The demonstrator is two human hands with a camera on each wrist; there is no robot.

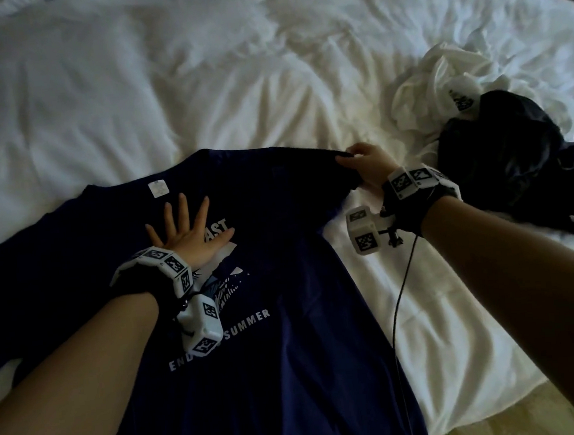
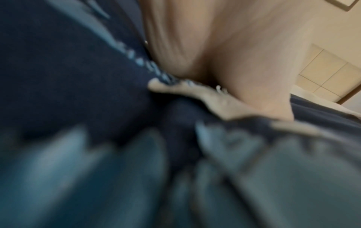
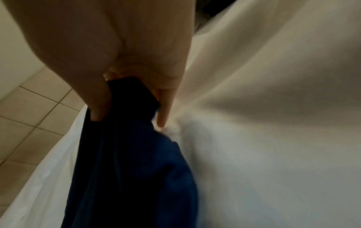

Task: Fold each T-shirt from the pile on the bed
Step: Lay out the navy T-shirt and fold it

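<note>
— Where is the shirt being folded?

— A navy-blue, smooth-knit T-shirt (image 1: 284,286) lies spread front-up on the rumpled white cotton duvet (image 1: 131,92) of the bed, collar away from the person, with pale printed lettering and a graphic on the chest and a small white label inside the neck.

— And the left hand?

— The left hand (image 1: 187,239) lies flat on the chest print, fingers straight and splayed, palm pressing the fabric. It grasps nothing. The left wrist view is blurred, showing only skin against dark cloth.

— The right one?

— The right hand (image 1: 367,169) pinches the edge of the shirt's sleeve at the shoulder, thumb against curled fingers (image 3: 164,111); the cloth bunches into soft vertical folds below the grip, just above the sheet.

— The rest of the pile?

— To the right, well apart from the spread shirt, a crumpled white T-shirt (image 1: 439,81) and a crumpled black garment (image 1: 507,152) lie heaped together, touching.
</note>
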